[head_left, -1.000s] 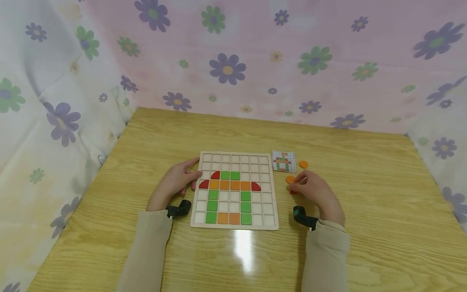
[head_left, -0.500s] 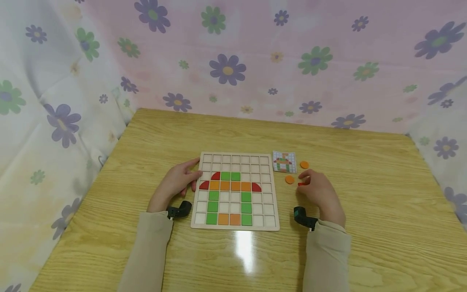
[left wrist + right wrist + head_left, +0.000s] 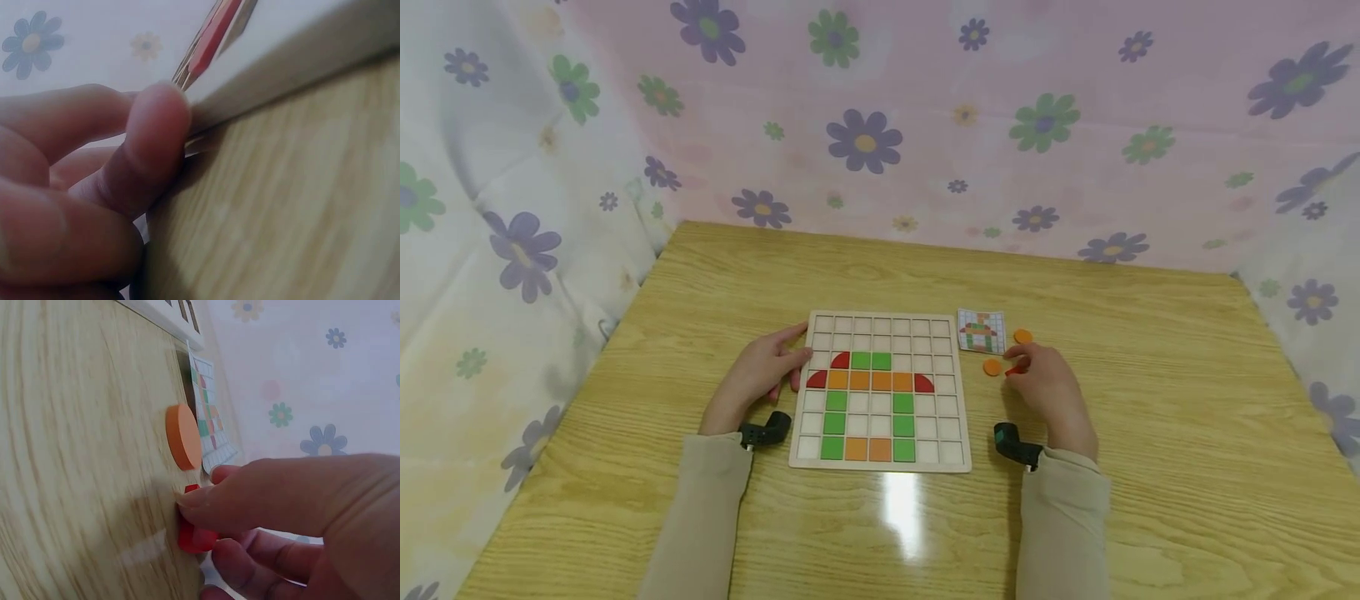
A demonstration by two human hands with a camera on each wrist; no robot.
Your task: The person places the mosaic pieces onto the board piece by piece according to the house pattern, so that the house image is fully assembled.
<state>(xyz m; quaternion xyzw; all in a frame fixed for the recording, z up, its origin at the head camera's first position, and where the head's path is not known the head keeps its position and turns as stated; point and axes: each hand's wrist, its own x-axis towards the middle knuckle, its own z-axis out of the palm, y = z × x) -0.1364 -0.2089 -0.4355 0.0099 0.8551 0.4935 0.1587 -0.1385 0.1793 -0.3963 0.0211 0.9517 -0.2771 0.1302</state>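
A wooden grid board [image 3: 859, 403] lies on the table, with red, green and orange pieces set in several of its cells. My left hand [image 3: 762, 367] rests against the board's left edge; its thumb [image 3: 159, 125] touches the side in the left wrist view. To the right of the board, my right hand [image 3: 1047, 387] pinches a small red puzzle piece [image 3: 195, 539] between thumb and fingers, low over the table. Fingers hide much of that piece, so its full shape cannot be told. An orange disc [image 3: 992, 367] lies just left of these fingertips.
A small pattern card [image 3: 981, 331] with a coloured grid lies by the board's upper right corner. Another orange disc [image 3: 1022, 336] is right of the card. A flowered cloth [image 3: 925, 125] hangs behind the wooden table [image 3: 760, 267].
My right hand has drawn back rightward from the nearer orange disc with the red puzzle piece, then shifted slightly up and left. My left hand stays at the board's edge.
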